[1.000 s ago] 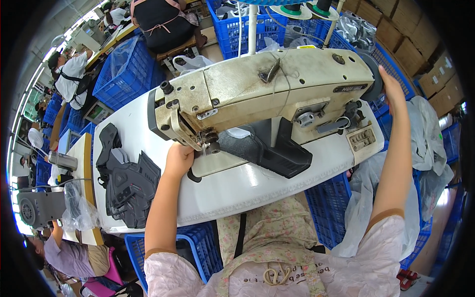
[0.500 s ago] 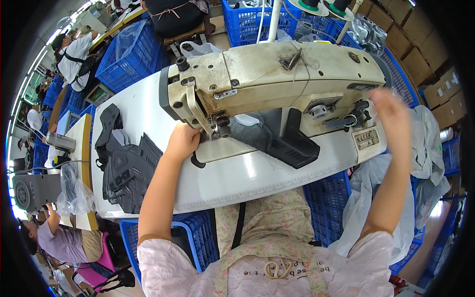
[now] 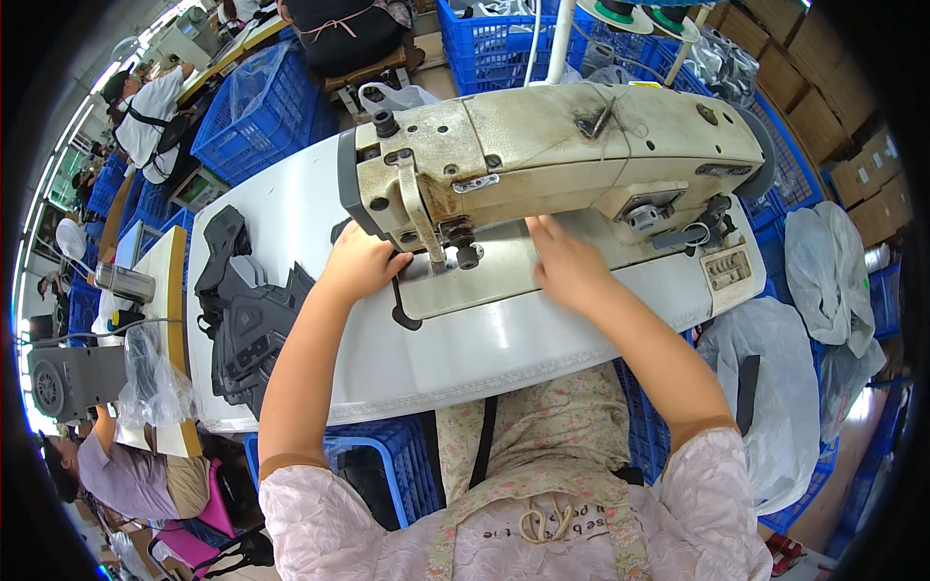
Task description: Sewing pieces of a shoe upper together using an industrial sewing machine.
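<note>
A worn cream sewing machine [image 3: 542, 145] stands across a white table. My left hand [image 3: 360, 263] is beside its needle end, fingers curled and partly hidden behind the machine head, thumb pointing at the presser foot [image 3: 439, 263]. What it grips, if anything, is hidden. A bit of dark material [image 3: 339, 230] shows just behind this hand. My right hand [image 3: 572, 266] lies under the machine's arm on the metal bed, fingers stretched forward and apart from the thumb, holding nothing visible. Dark grey shoe-upper pieces [image 3: 247, 334] are piled on the table to the left.
Blue crates [image 3: 392, 465] stand below the table edge. Plastic bags [image 3: 765, 397] hang at the right, with a dark strip [image 3: 748, 392] on one. Thread cones [image 3: 612, 12] rise behind the machine. Other people [image 3: 145, 484] sit at the left.
My right hand has moved from the machine's right end to under its arm. The dark shoe upper that lay under the arm is gone from there. The whole view has shifted slightly.
</note>
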The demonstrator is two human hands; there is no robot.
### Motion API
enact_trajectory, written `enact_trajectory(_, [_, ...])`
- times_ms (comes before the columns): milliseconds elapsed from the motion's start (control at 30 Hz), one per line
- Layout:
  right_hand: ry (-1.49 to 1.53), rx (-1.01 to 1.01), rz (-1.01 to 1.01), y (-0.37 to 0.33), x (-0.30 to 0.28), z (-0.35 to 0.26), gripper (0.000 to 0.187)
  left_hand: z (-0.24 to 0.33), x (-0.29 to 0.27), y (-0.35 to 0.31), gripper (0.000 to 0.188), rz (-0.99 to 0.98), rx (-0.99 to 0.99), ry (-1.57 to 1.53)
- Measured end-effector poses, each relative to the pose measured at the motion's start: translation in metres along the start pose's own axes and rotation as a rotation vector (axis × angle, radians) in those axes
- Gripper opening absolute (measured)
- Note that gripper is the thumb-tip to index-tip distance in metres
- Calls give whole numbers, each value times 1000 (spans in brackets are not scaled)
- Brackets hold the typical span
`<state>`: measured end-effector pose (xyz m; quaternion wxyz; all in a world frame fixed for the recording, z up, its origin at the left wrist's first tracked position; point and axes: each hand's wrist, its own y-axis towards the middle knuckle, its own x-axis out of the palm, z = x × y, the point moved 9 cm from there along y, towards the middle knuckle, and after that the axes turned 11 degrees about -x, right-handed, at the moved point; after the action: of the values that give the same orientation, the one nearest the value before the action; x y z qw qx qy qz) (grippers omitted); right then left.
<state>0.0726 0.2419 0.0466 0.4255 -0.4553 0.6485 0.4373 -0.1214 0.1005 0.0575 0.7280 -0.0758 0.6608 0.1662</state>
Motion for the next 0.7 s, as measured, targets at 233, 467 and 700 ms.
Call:
enact_trajectory(233, [486, 134, -102, 6, -28, -8, 38, -4, 8, -2, 8, 113, -1, -57])
enact_trajectory(467, [1241, 536, 77, -51, -16, 50, 27, -31, 40, 5, 41, 115, -149, 442])
enact_trajectory(700, [1376, 712, 201, -59, 23, 78, 30, -54, 31, -11, 37, 295, -445, 352])
